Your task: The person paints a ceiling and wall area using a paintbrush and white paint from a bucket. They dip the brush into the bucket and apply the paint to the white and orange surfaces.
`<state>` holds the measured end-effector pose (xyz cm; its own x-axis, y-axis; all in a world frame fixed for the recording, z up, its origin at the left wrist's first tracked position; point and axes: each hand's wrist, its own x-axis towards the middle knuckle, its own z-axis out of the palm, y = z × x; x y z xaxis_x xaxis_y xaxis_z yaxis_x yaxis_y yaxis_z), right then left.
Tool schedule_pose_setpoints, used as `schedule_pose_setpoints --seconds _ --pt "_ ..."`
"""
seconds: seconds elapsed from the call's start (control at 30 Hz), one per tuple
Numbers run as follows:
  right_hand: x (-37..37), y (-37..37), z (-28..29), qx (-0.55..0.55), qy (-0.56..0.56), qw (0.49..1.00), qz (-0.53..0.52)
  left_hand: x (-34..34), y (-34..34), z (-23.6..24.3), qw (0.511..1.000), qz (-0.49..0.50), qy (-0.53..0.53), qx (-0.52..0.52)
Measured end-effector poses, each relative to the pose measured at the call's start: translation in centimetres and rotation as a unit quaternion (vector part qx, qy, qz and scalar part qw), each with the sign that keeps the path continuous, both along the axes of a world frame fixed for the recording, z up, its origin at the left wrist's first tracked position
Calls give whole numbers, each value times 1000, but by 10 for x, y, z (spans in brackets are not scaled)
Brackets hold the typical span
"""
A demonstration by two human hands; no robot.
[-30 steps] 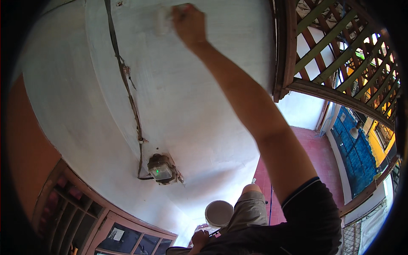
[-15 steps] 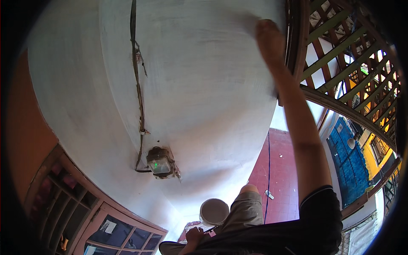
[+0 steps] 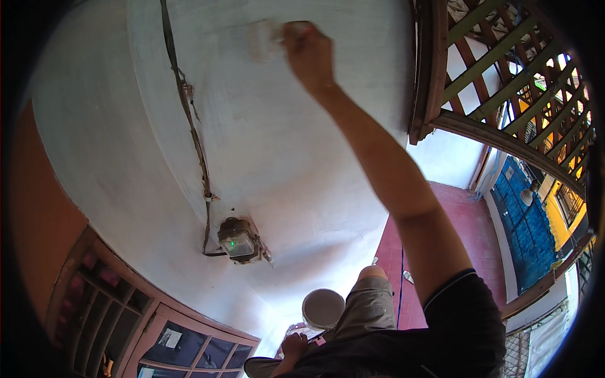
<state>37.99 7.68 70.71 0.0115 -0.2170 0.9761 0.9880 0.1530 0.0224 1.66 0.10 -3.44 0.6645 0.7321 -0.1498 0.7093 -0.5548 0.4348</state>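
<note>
My right hand (image 3: 309, 53) is raised high against the whitish wall (image 3: 277, 138), its fingers closed round a paintbrush. The pale, wide head of the paintbrush (image 3: 261, 41) is smeared by motion and points left, at the wall's surface. Down by my lap, my left hand (image 3: 294, 345) is closed, and what it grips is too small and dark to make out. Just beyond that hand stands a round bucket (image 3: 323, 309) with greyish content, beside my bent knee.
An electric meter box (image 3: 238, 242) with a green light sits on the wall, a dark cable (image 3: 192, 120) running up from it. Wooden lattice (image 3: 504, 82) borders the upper right. A framed glass door (image 3: 170, 343) stands lower left. Red tiled floor (image 3: 463, 220) lies far below.
My right hand has swept left across the wall with the paintbrush, away from the lattice frame. The view has shifted slightly. My left hand stays near the bucket.
</note>
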Motion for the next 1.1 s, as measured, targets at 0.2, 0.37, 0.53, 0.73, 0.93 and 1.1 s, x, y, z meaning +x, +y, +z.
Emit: schedule_pose_setpoints --seconds 0.2,0.37,0.53,0.73,0.93,1.1 --pt "106 -113 -15 17 63 976 -210 -10 9 -22 998 -62 4 31" --pt "100 -169 -16 35 66 924 -374 -4 5 -2 1000 -2 16 -19" --pt "87 -102 -25 19 21 941 -338 -4 8 -12 1000 -2 21 -8" --pt "-38 -1 -28 -11 -34 994 -100 -16 11 -30 993 -67 6 95" --pt "-2 -17 5 3 25 997 70 7 -2 20 996 -6 75 -39" --pt "89 -91 18 5 52 994 -93 -3 -1 20 999 17 35 6"
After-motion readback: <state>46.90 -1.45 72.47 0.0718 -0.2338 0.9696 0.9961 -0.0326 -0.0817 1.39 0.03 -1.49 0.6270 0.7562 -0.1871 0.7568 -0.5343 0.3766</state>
